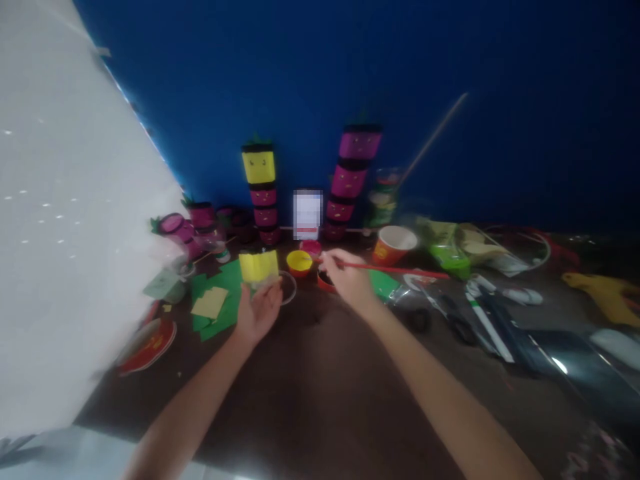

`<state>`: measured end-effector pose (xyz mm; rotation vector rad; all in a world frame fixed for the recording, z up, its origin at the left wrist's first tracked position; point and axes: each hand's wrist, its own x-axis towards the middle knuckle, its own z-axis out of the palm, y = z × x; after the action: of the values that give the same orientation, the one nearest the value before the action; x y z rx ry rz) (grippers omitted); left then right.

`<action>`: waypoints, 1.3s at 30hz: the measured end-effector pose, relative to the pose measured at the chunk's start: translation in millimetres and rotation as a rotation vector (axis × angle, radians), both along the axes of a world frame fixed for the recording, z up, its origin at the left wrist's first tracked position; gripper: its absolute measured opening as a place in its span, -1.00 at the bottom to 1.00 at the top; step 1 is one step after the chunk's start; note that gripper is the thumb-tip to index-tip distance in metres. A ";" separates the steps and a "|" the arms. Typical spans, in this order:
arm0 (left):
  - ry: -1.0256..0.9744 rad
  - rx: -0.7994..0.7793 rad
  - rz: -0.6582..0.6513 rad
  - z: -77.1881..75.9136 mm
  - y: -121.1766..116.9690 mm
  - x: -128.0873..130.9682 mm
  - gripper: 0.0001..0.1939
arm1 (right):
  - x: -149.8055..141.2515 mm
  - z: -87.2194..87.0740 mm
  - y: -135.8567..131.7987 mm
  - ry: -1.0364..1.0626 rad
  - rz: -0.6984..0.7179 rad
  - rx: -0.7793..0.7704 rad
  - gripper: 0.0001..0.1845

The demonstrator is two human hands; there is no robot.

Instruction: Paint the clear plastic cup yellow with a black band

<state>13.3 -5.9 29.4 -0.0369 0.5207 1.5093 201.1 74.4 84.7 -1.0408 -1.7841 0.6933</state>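
My left hand (260,310) holds up a folded yellow piece (259,265), perhaps card or a small box, by its lower edge. In my right hand (349,280) is a paintbrush with a long red handle (415,271), pinched near its front end. The brush tip reaches into a small tub of yellow paint (300,267) between the two hands. A pink tub (311,248) stands just behind it. Partly hidden by my right hand is a red tub (325,283) with dark contents. A clear round lid (289,288) lies beside my left hand.
Two stacks of painted boxes, one yellow-topped (259,167) and one purple (349,180), stand against the blue wall around a phone (307,217). Green sheets (204,328) lie left. On the right are a paper cup (393,245), scissors (457,327) and a yellow glue gun (603,293).
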 end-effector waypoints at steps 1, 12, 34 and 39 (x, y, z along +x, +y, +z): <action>0.001 -0.015 0.013 0.4 0.4 0.3 -0.36 | -2.7 -1.1 7.1 -0.063 -0.003 0.016 -0.76; 0.022 -0.093 0.024 6.5 0.2 5.0 -0.35 | -19.3 -13.1 25.7 -0.277 0.039 0.023 -0.78; -0.018 0.083 -0.124 -7.5 -3.6 0.3 -0.29 | -5.0 25.2 -60.4 0.177 0.126 0.238 -0.80; -0.015 0.110 -0.148 -11.6 -4.0 0.5 -0.30 | -4.4 27.7 -60.7 0.145 0.123 0.269 -0.81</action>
<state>13.9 -9.9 17.8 0.0742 0.4184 1.3898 196.7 13.6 112.5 -0.6890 -1.7673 0.5687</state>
